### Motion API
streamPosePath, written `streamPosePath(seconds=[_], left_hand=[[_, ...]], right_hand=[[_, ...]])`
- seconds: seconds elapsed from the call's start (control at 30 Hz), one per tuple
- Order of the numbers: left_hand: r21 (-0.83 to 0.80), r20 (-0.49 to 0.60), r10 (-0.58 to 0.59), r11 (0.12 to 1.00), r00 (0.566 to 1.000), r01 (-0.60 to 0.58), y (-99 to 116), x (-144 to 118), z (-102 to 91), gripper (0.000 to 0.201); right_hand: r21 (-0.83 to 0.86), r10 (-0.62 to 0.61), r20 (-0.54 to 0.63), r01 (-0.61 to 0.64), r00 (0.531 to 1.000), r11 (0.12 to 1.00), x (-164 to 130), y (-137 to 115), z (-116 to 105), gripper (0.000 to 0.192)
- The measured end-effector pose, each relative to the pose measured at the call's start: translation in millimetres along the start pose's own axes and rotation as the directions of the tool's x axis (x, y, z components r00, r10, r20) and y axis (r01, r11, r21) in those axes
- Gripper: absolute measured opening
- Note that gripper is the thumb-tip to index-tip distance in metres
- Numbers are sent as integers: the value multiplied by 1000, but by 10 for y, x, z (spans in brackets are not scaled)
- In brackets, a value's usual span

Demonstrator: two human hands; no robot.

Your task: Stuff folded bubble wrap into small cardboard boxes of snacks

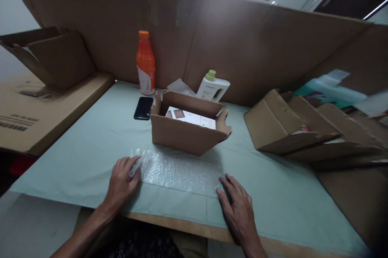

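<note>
A flat strip of clear bubble wrap [178, 171] stretches across the cloth between my hands. My left hand [123, 177] pinches its left end between thumb and fingers. At the opposite end, my right hand [238, 205] has its thumb and fingertips closed on the corner. Just behind the strip stands an open cardboard box [182, 135], its flaps up. Inside it lies a white printed carton [197, 119], its lower part hidden by the box wall.
On the pale green cloth [91, 141] lie a black phone [143, 108], an orange bottle [146, 64] and a white detergent bottle [212, 87]. Several cardboard boxes [273, 124] stand at right. A large flat carton [45, 108] borders the left. Tall cardboard panels [236, 44] close off the back.
</note>
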State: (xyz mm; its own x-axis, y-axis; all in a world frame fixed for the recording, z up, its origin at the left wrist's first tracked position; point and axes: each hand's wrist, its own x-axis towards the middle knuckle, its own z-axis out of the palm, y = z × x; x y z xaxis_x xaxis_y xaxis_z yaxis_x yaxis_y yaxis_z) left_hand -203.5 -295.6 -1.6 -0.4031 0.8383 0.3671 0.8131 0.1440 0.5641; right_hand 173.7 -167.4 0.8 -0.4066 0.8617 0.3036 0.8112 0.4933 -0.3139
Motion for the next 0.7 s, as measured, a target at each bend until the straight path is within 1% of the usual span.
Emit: streamPosePath(seconds=[0.1,0.17,0.23,0.3,0.33,0.4,0.43,0.5,0.53,0.6,0.7], left_hand=[[73,15,-64,995,998,63,-112,-8,-218,38],[91,-15,-95,991,995,96,-128,61,-407,50],[52,-49,-109,992,993,112,-59,207,-555,59],[-44,-37,-90,995,995,88,74,433,-589,60],[-115,-17,-78,990,997,76,149,569,-553,61],[-280,44,-76,956,996,85,286,865,-392,66],[-362,95,-81,926,992,110,345,1011,-283,68],[-491,211,-69,855,975,167,445,1269,-60,66],[-528,248,-60,829,967,187,490,1372,38,64],[-550,262,-58,811,963,198,573,1522,177,60],[-523,231,-81,830,970,194,638,1605,231,65]], right_hand=[[4,31,-43,-31,999,1000,93,-15,-53,43],[64,22,-71,-17,997,998,248,-99,-74,42],[170,13,-77,0,997,985,466,-226,-91,47],[299,31,-53,-14,998,954,724,-372,-98,59],[363,54,-31,-39,998,931,856,-443,-94,65],[485,120,46,-127,992,865,1108,-564,-69,72],[535,153,97,-181,983,825,1221,-608,-48,71],[600,195,178,-263,965,755,1417,-656,3,63],[619,204,190,-278,960,734,1502,-660,31,59],[638,203,164,-260,965,725,1659,-635,77,54],[643,186,131,-226,974,732,1840,-542,101,54]])
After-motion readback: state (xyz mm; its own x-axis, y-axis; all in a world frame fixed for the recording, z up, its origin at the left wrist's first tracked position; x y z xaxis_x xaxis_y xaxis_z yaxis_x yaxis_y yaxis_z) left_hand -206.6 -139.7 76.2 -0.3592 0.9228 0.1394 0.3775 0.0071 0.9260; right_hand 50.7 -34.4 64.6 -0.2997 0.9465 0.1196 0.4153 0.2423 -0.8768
